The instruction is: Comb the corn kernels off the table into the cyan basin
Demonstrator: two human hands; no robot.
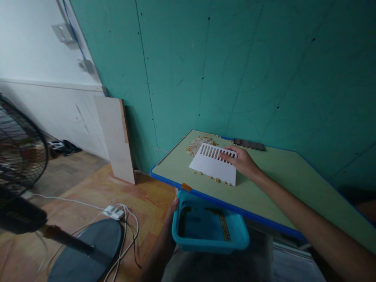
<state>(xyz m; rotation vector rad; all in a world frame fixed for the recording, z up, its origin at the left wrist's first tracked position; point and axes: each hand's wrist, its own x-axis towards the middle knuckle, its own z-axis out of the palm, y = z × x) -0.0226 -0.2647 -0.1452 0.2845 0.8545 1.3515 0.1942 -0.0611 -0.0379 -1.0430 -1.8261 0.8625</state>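
Note:
My right hand [237, 158] grips a white plastic scraper [213, 164] by its slotted upper edge, with some fingers in the slots. The scraper leans over the tabletop, and several small yellow-brown pieces [217, 180] lie along its lower edge. Behind it is a spread pile of the same small pieces [196, 145]. Below the table's front edge, my left hand [173, 207] clasps the left side of a blue plastic tub [210, 247]. A band of small beadlike pieces [225, 227] shows inside the tub. The left fingers are partly hidden by the tub.
The pale green table [270, 176] has a blue edge, and a dark phone-like slab [249, 144] lies at its back. A green wall [182, 70] stands behind. At left are a fan base [102, 243], a power strip [114, 212] with cables, and a leaning board [114, 137].

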